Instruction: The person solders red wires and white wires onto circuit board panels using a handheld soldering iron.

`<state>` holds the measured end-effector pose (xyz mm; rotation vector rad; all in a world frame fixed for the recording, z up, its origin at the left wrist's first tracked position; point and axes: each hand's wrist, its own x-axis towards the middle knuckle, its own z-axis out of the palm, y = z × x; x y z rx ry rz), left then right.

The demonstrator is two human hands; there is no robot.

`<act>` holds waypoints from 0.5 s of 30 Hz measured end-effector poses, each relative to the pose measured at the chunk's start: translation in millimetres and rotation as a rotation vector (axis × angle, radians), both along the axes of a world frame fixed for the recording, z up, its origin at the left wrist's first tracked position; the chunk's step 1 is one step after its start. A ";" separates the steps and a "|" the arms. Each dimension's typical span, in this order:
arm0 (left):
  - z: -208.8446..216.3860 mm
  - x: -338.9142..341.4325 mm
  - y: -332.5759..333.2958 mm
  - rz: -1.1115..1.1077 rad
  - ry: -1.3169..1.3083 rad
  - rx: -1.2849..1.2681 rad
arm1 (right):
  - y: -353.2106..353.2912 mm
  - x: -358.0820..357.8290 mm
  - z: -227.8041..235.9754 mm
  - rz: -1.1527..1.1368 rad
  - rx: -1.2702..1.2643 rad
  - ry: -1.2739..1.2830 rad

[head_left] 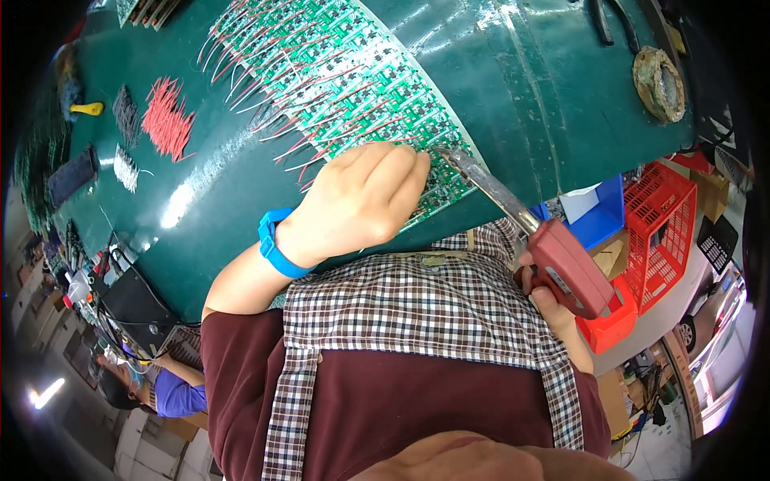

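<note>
Left hand [361,192] palm-down; right hand [549,305] curled.

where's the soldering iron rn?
Head view, right of centre: the soldering iron is in the person's right hand, its tip at the green circuit board sheet, just right of the left hand.

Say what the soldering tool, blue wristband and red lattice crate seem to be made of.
Soldering tool: red housing looks like hard plastic, satin, with rounded edges; grey shaft looks metallic, with bright glints.
Blue wristband: perhaps rubber or plastic, smooth, bending round the wrist.
Red lattice crate: likely plastic, evenly coloured, with regular openings.
</note>
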<state>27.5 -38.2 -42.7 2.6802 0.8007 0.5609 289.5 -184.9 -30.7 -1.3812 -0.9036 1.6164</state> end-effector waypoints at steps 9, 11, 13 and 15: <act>2.1 1.8 -2.4 0.027 0.000 -0.127 | -0.4 0.5 -5.3 -0.041 -0.021 0.070; 2.1 -1.7 0.4 0.008 -0.033 -0.133 | 1.8 -2.9 5.7 -0.022 -0.040 0.020; 2.1 -2.7 0.0 0.000 -0.037 -0.134 | 1.4 -4.3 8.4 0.006 -0.055 -0.002; 2.3 -1.4 -3.8 0.015 -0.016 -0.112 | -2.0 -3.9 4.6 -0.044 -0.083 0.018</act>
